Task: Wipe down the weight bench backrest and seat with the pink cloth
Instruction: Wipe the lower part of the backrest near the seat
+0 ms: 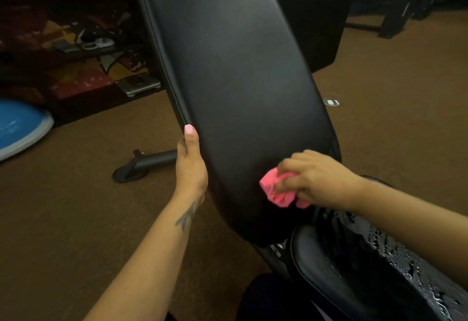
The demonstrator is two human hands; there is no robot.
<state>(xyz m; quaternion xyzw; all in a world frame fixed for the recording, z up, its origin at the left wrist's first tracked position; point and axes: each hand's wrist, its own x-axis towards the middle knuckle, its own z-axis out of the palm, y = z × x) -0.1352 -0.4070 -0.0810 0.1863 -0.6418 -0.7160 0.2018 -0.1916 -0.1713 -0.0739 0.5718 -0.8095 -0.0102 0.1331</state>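
Crumpled pink cloth (279,190) on smooth backrest (243,80)

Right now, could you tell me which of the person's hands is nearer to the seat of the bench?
The right hand. It holds the pink cloth low on the backrest, just above the seat. The left hand grips the backrest's left edge, farther away.

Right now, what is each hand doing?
Left hand: grips the backrest edge.
Right hand: holds the pink cloth bunched against the backrest.
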